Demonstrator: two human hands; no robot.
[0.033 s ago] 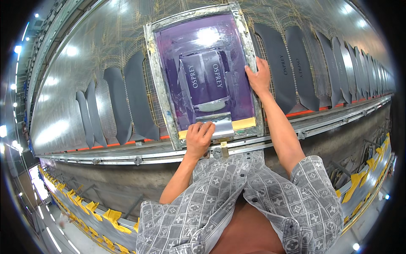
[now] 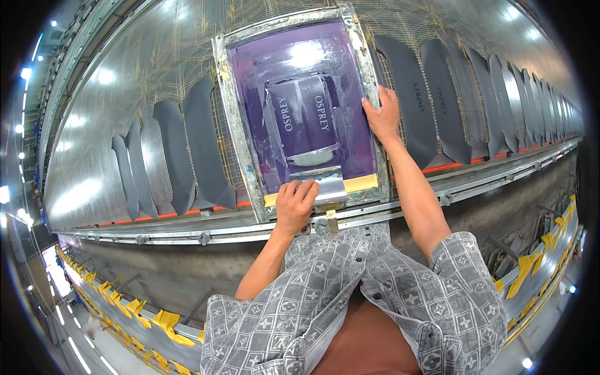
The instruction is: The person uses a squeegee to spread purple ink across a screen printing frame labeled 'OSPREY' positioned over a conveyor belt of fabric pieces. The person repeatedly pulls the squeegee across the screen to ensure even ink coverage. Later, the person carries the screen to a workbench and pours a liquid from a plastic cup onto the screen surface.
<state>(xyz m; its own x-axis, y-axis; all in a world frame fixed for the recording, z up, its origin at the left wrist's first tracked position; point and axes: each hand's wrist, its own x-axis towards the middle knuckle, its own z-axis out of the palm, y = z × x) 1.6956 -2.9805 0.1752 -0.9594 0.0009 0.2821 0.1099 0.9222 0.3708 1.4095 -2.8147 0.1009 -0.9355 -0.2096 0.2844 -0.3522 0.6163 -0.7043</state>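
Observation:
A screen-printing frame (image 2: 220, 69) with a purple mesh lies on the long table before me. Two light lines of lettering stand in the darker middle of its mesh, above a pale band of ink (image 2: 314, 156). At the near end of the mesh, my left hand (image 2: 296, 203) is closed round a silver metal squeegee (image 2: 329, 183), fingers curled over its left part. My right hand (image 2: 382, 115) grips the frame's right side, thumb toward the mesh and fingers at the outer edge. Yellow tape (image 2: 360, 182) runs along the near end of the mesh.
Dark grey cut panels (image 2: 203, 137) lie in pairs left of the frame. More panels (image 2: 415, 94), some printed, stretch away to the right. A metal rail (image 2: 262, 234) with clamps edges the table in front of me. Yellow cloth pieces (image 2: 167, 322) hang on another table's edge behind me.

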